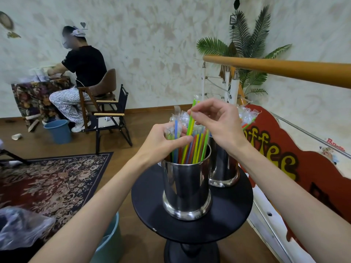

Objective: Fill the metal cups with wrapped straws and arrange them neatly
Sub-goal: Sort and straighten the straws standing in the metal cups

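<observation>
We note a patterned rug (53, 179) on the wooden floor at left, and a red sign (296, 160) lettered in yellow at right, under an orange handrail (284, 70). A seated person (79, 73) works at a covered table far left, with a blue bucket (58, 130) beside the chair.

We see a round black table (233, 215) on a pedestal. Near its centre stands the front metal cup (187, 188), upright. Behind it, toward the table's far right edge and just beside it, stands the rear metal cup (223, 168), largely hidden by our right wrist.

The front cup holds a bundle of wrapped straws (196, 147): long axes near vertical, fanning slightly outward, clear wrapper ends up. More wrapped straws (247, 115) rise from the rear cup, tops crinkled.

Our left hand (161, 141) is at the bundle's left side, fingers curled around several straws above the front cup's rim. Our right hand (218, 120) is above and right, thumb and forefinger pinched together on a single green straw (191, 120). That straw runs steeply, upper end tilted a little right and standing above the others, lower end among the bundle.
</observation>
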`<state>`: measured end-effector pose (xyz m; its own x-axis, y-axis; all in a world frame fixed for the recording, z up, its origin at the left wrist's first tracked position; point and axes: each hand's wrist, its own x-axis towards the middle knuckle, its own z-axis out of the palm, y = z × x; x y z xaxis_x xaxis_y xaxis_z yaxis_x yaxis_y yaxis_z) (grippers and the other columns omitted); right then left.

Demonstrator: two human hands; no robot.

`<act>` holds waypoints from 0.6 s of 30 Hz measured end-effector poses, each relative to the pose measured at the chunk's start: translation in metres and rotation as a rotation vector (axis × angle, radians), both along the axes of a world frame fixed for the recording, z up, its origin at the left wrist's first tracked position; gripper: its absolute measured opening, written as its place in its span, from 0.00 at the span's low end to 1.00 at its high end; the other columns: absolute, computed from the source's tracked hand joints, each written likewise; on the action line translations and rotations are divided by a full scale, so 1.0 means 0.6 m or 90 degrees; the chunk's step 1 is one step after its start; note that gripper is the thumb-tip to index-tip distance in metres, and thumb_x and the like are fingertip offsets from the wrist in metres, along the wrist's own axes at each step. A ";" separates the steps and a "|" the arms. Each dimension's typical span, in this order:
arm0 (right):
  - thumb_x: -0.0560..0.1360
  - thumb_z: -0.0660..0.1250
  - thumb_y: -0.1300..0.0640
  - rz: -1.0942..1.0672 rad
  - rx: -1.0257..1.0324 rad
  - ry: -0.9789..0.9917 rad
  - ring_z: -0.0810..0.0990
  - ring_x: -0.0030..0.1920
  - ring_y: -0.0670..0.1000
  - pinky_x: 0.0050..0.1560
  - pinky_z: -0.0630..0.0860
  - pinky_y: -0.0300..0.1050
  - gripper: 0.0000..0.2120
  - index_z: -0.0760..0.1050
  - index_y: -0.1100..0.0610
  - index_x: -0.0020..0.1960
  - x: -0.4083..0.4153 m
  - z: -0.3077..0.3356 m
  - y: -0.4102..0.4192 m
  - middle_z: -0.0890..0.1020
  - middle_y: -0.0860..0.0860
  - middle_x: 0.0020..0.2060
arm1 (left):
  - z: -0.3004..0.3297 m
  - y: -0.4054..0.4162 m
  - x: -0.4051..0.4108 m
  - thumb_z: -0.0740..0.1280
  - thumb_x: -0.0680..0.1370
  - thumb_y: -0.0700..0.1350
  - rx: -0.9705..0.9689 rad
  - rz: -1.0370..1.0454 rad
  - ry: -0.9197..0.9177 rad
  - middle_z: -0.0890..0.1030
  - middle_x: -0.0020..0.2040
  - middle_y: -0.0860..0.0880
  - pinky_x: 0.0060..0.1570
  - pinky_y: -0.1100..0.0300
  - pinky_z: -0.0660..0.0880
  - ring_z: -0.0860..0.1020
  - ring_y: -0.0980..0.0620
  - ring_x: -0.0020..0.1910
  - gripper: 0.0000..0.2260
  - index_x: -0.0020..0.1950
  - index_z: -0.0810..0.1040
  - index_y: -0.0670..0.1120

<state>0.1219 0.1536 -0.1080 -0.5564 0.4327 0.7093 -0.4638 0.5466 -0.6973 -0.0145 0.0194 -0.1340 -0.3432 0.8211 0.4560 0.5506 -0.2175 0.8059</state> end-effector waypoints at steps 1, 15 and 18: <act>0.76 0.73 0.66 0.001 0.008 -0.007 0.85 0.48 0.52 0.49 0.81 0.42 0.09 0.82 0.52 0.48 -0.001 -0.001 0.000 0.87 0.52 0.44 | -0.001 0.001 0.001 0.74 0.77 0.44 -0.004 -0.004 -0.003 0.87 0.48 0.47 0.54 0.50 0.82 0.86 0.47 0.48 0.07 0.52 0.85 0.43; 0.74 0.73 0.70 -0.277 0.607 -0.060 0.82 0.45 0.59 0.44 0.81 0.54 0.17 0.82 0.63 0.62 0.001 -0.022 0.008 0.83 0.59 0.45 | 0.008 -0.007 -0.001 0.72 0.79 0.48 0.010 0.013 0.022 0.85 0.45 0.40 0.51 0.42 0.81 0.84 0.39 0.46 0.13 0.49 0.82 0.37; 0.73 0.73 0.70 -0.339 0.615 -0.021 0.82 0.43 0.60 0.41 0.82 0.54 0.14 0.83 0.65 0.58 0.005 -0.013 0.018 0.84 0.60 0.42 | 0.009 -0.009 -0.004 0.69 0.81 0.50 -0.004 0.016 0.030 0.84 0.47 0.37 0.54 0.41 0.79 0.83 0.37 0.49 0.16 0.51 0.83 0.36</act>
<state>0.1251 0.1642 -0.1159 -0.4878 -0.1060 0.8665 0.0041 0.9923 0.1237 -0.0167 0.0140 -0.1287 -0.3421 0.8157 0.4664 0.5931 -0.1975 0.7805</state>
